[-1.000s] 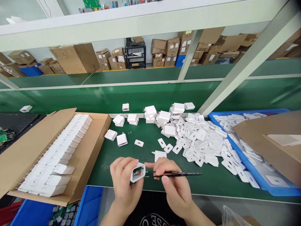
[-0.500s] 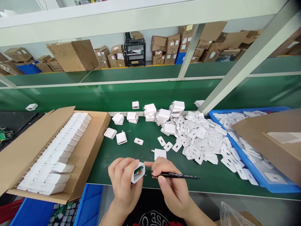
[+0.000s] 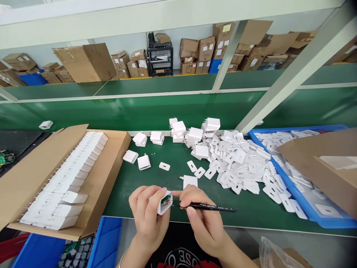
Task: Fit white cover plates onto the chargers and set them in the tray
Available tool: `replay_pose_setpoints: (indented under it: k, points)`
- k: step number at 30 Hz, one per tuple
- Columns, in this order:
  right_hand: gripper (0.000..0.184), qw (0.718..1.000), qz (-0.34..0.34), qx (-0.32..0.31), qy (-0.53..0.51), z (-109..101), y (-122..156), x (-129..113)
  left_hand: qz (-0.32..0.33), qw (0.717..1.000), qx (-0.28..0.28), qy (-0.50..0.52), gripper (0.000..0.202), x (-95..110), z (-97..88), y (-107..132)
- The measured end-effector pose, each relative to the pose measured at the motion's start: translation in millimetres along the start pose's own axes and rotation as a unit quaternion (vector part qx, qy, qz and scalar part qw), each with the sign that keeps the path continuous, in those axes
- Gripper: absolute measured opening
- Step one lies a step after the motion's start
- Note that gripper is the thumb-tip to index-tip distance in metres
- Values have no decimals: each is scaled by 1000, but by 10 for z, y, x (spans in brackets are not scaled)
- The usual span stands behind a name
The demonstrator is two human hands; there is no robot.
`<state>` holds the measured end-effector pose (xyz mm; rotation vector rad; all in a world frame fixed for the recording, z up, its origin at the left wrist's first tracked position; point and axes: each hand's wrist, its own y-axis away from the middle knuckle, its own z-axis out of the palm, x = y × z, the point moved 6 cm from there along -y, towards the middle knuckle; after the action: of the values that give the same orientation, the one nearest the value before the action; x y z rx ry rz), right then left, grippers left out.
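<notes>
My left hand [image 3: 150, 210] is closed around a white charger housing [image 3: 165, 203], its open end facing right and a green circuit board showing inside. Black tweezers [image 3: 210, 207] are gripped in my right hand [image 3: 203, 216], their tips at the mouth of the housing. My right index finger reaches toward the housing's upper rim; whether it touches I cannot tell. Just beyond my right hand lies another white charger [image 3: 190, 181]. A loose white cover plate [image 3: 164, 166] rests farther back on the green table [image 3: 156, 178].
On the left, a cardboard box [image 3: 117, 163] holds rows of white chargers. To the right spreads a pile of white cover plates [image 3: 237, 160], beside a blue tray [image 3: 290, 182] of more plates. A slanted post [image 3: 290, 70] rises behind. Blue bins [image 3: 106, 242] stand below the table's edge.
Both hands stay in nearly the same place on the housing and tweezers. On the belt behind, white chargers have moved to the right. The view has shifted slightly.
</notes>
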<state>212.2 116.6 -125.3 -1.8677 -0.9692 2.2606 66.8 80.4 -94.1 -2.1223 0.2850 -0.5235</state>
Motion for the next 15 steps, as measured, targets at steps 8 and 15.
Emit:
replay_pose_setpoints:
  k: [8, 15]
  points:
    - [23, 999, 10, 10, -31, 13, -29, 11, 0, 1000, -2, 1, 38, -11, 20, 14]
    - [22, 997, 18, 44, -57, -10, -49, 46, -34, 999, -18, 27, 40, -60, 45, 40]
